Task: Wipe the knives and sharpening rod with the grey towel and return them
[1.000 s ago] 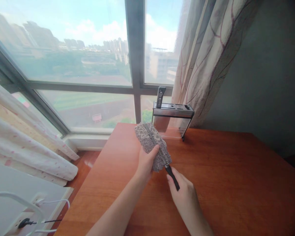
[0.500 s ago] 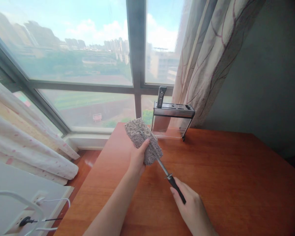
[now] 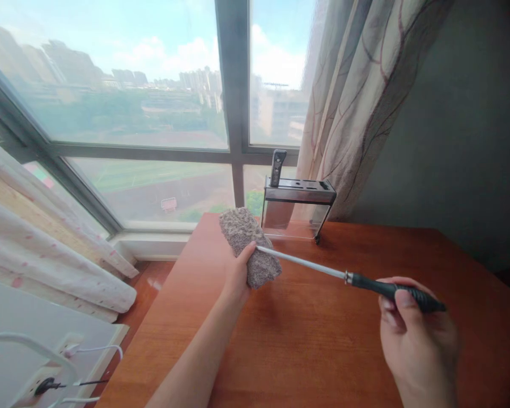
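My left hand [image 3: 237, 276] grips a grey folded cloth [image 3: 247, 244] above the left part of the wooden table [image 3: 323, 340]. My right hand [image 3: 416, 334] holds the black handle of a sharpening steel [image 3: 323, 270], raised at the lower right. Its thin metal rod points left, with the tip touching the cloth beside my left thumb. Behind the cloth stands a metal knife block [image 3: 300, 202] with one black-handled knife [image 3: 277, 166] in its left slot.
A large window [image 3: 153, 113] runs along the far side, with a patterned curtain [image 3: 365, 102] at the right behind the block. White bedding [image 3: 46, 255] and a socket with white cables [image 3: 51, 368] lie off the table's left edge.
My right hand drew the steel out of the cloth to the right until only its tip meets the cloth. My left hand moved slightly left with the cloth.
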`<action>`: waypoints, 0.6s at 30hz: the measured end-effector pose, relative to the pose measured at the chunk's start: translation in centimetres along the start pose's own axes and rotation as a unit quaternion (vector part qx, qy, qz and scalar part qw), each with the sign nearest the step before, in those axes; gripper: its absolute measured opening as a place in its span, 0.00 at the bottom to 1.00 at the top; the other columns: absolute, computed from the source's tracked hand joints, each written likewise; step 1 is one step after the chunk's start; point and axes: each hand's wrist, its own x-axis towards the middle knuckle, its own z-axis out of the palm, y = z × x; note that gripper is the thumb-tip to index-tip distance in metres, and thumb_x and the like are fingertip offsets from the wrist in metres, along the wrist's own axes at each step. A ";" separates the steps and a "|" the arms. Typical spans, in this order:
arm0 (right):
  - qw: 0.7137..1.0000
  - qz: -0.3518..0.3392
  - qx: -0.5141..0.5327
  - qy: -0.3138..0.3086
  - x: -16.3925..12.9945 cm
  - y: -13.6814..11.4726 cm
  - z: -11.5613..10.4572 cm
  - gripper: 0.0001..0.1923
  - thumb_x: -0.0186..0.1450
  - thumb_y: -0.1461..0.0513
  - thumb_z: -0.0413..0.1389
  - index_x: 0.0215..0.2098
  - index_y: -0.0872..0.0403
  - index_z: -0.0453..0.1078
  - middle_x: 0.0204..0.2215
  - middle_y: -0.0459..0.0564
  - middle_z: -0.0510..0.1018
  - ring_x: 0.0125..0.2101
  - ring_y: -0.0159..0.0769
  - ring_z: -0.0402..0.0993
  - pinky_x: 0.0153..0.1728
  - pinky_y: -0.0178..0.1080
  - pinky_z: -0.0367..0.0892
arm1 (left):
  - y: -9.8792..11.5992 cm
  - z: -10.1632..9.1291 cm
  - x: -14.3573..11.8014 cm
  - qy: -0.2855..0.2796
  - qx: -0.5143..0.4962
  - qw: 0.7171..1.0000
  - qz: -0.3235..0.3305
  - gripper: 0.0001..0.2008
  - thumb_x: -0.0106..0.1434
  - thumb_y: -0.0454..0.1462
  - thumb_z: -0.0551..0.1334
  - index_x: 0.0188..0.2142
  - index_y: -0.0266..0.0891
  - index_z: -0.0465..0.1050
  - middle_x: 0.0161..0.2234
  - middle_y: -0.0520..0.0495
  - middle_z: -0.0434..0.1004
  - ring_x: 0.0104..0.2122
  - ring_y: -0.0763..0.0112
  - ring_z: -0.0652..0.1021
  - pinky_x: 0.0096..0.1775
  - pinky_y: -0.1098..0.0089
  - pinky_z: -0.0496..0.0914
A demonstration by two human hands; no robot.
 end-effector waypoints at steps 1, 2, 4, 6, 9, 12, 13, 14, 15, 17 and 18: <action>1.000 -0.011 0.028 0.001 0.9 -0.7 0.4 0.09 0.57 0.59 0.64 0.33 0.55 0.74 0.29 0.47 0.72 0.23 0.24 0.63 0.17 0.25 0.58 | 0.0 0.0 -0.1 -0.008 0.008 1.000 -0.017 0.22 0.52 0.40 0.70 0.46 0.34 0.72 0.41 0.39 0.80 0.38 0.59 0.81 0.42 0.61 0.75; 0.999 -0.014 0.046 -0.008 1.9 -1.4 0.8 0.09 0.57 0.59 0.64 0.33 0.55 0.74 0.29 0.47 0.72 0.22 0.24 0.62 0.16 0.25 0.56 | 0.0 -0.1 -0.1 -0.022 0.019 0.999 -0.033 0.22 0.52 0.40 0.70 0.46 0.34 0.72 0.41 0.39 0.80 0.38 0.59 0.81 0.42 0.61 0.75; 0.997 -0.027 0.066 -0.026 3.8 -2.7 1.7 0.10 0.56 0.58 0.64 0.32 0.56 0.74 0.29 0.48 0.72 0.21 0.23 0.60 0.14 0.25 0.51 | 0.1 0.0 -0.4 -0.068 0.051 0.995 -0.058 0.22 0.52 0.39 0.70 0.46 0.34 0.72 0.41 0.39 0.80 0.38 0.59 0.81 0.42 0.61 0.75; 0.995 -0.050 0.076 -0.032 5.5 -3.9 2.6 0.11 0.56 0.57 0.64 0.32 0.56 0.74 0.27 0.47 0.71 0.19 0.23 0.57 0.12 0.26 0.47 | 0.2 0.1 -0.8 -0.125 0.091 0.986 -0.067 0.23 0.51 0.38 0.71 0.46 0.35 0.72 0.40 0.40 0.80 0.37 0.59 0.80 0.42 0.62 0.74; 0.994 -0.069 0.073 -0.040 7.4 -5.4 4.3 0.12 0.57 0.55 0.64 0.31 0.57 0.74 0.23 0.46 0.69 0.17 0.22 0.53 0.11 0.28 0.43 | 0.2 0.6 -1.7 -0.194 0.144 0.968 -0.064 0.24 0.49 0.37 0.72 0.46 0.36 0.73 0.40 0.41 0.80 0.36 0.61 0.80 0.41 0.64 0.73; 0.994 -0.043 0.054 -0.088 8.6 -5.7 6.1 0.13 0.57 0.54 0.64 0.30 0.57 0.75 0.22 0.44 0.68 0.16 0.21 0.51 0.11 0.28 0.42 | 0.0 1.2 -2.5 -0.220 0.165 0.959 -0.063 0.25 0.50 0.38 0.72 0.48 0.36 0.72 0.41 0.41 0.80 0.38 0.60 0.79 0.41 0.65 0.72; 0.993 -0.032 0.043 -0.104 8.8 -5.5 6.7 0.14 0.57 0.54 0.64 0.30 0.57 0.75 0.22 0.44 0.67 0.16 0.21 0.51 0.11 0.27 0.41 | -0.1 1.4 -2.8 -0.226 0.163 0.958 -0.068 0.26 0.51 0.38 0.72 0.49 0.37 0.71 0.42 0.41 0.80 0.39 0.60 0.79 0.41 0.64 0.72; 0.992 -0.021 0.032 -0.117 9.0 -5.1 7.4 0.14 0.56 0.53 0.64 0.30 0.57 0.75 0.22 0.43 0.67 0.16 0.20 0.50 0.11 0.27 0.41 | -0.2 1.5 -3.0 -0.235 0.158 0.956 -0.077 0.26 0.51 0.39 0.71 0.50 0.37 0.70 0.42 0.41 0.79 0.39 0.60 0.79 0.41 0.64 0.72; 0.992 -0.009 0.022 -0.126 9.2 -4.5 8.0 0.16 0.56 0.52 0.64 0.29 0.57 0.74 0.21 0.42 0.66 0.15 0.20 0.50 0.10 0.27 0.41 | -0.4 1.6 -3.2 -0.251 0.152 0.952 -0.089 0.27 0.51 0.40 0.71 0.50 0.37 0.70 0.43 0.40 0.79 0.39 0.59 0.79 0.41 0.64 0.72; 0.990 0.022 0.008 -0.141 9.5 -3.0 9.2 0.18 0.54 0.50 0.65 0.29 0.57 0.74 0.19 0.40 0.63 0.15 0.20 0.49 0.10 0.27 0.41 | -0.6 1.7 -3.6 -0.300 0.142 0.936 -0.116 0.28 0.52 0.41 0.71 0.51 0.37 0.69 0.44 0.39 0.79 0.39 0.60 0.79 0.41 0.65 0.72; 0.989 0.035 0.003 -0.145 9.7 -2.1 9.8 0.19 0.53 0.49 0.66 0.29 0.57 0.73 0.18 0.39 0.62 0.14 0.19 0.49 0.10 0.27 0.42 | -0.7 1.8 -3.8 -0.330 0.140 0.925 -0.126 0.29 0.51 0.42 0.71 0.51 0.37 0.69 0.44 0.39 0.79 0.40 0.60 0.79 0.41 0.65 0.72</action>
